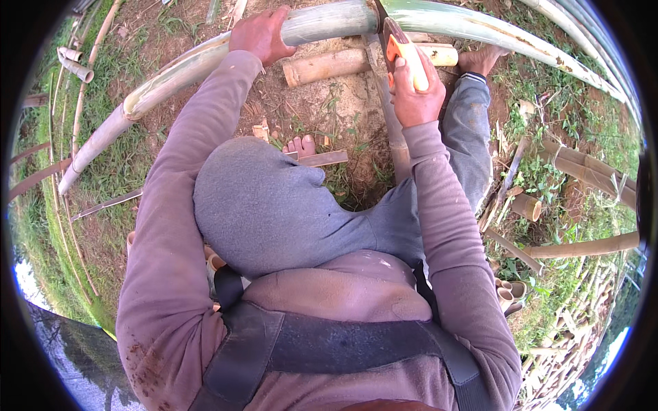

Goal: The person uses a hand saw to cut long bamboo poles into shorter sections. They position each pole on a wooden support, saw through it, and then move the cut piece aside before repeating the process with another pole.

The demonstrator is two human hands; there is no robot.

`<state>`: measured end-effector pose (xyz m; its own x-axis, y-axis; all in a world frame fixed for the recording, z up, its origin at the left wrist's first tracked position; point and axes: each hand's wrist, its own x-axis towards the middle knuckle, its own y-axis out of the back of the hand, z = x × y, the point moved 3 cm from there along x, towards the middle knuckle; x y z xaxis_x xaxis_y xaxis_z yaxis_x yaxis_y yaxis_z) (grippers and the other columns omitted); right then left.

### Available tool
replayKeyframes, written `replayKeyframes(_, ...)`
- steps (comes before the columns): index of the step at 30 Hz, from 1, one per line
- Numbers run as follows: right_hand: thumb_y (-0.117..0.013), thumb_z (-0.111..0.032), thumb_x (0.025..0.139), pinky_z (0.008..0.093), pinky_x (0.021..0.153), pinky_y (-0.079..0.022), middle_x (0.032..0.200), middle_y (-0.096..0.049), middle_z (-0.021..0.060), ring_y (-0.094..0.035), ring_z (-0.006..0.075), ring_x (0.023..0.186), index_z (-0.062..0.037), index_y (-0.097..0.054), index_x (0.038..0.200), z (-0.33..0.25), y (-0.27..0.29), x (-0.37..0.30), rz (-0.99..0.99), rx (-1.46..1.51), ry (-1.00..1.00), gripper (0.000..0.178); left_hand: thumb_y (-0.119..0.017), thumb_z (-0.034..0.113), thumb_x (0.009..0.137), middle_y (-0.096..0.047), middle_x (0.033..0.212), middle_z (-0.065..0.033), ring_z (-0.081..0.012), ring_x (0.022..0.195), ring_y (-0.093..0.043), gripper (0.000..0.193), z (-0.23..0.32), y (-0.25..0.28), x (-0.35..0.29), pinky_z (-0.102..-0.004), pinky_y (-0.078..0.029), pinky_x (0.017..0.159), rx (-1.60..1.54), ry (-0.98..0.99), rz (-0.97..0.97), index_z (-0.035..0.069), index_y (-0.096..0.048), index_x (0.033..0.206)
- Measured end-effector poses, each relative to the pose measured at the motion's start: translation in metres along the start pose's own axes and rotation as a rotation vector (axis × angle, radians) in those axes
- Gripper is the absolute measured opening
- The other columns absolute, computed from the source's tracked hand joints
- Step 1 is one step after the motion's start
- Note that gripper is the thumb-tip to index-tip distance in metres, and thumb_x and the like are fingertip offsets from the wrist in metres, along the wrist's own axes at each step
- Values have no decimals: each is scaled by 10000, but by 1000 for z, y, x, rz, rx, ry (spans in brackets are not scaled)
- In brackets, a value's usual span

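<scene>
A long, thick, pale green bamboo pole (pixel 329 22) runs in front of me from the left side across to the far right. My left hand (pixel 260 35) grips it left of the middle, fingers wrapped over the far side. In my right hand (pixel 419 92) is the orange and pale yellow handle of a handsaw (pixel 404 58). The saw's dark blade meets the pole at a node, and its tip is out of the picture. Below the pole, a shorter cut bamboo piece (pixel 325 67) lies crosswise on the ground, near my bare right foot (pixel 482 59).
A narrow strip of wood or bamboo (pixel 387 103) runs from the pole toward my legs. Thicker bamboo poles (pixel 589 171) lie to the right, beside short cut pieces (pixel 526 207). Thin poles (pixel 72 123) lie at the left on grass. Many split sticks (pixel 576 342) are heaped at the lower right.
</scene>
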<state>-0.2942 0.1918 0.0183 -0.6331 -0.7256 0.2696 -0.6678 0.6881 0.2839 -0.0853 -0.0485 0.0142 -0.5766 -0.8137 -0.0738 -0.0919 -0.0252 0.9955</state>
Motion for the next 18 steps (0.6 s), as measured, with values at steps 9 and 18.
replayKeyframes(9, -699, -252, 1025, 439, 1056, -566, 1385, -685, 263, -708, 375, 1259, 94, -603, 1424, -49, 106, -152, -135, -150, -90, 537, -860, 565, 797, -668, 1453, -89, -296, 1282, -682, 931, -33, -35, 0, -463, -553, 1084, -3, -31, 154, 212, -503, 1581)
replayKeyframes(18, -756, -167, 979, 367, 985, -564, 1271, -742, 228, -753, 309, 1117, 53, -676, 1349, 2, -7, 6, -18, 14, -62, 438, -859, 554, 795, -676, 1438, -85, -296, 1260, -693, 913, -8, -3, 3, -458, -557, 1077, 0, -15, 23, 207, -520, 1568)
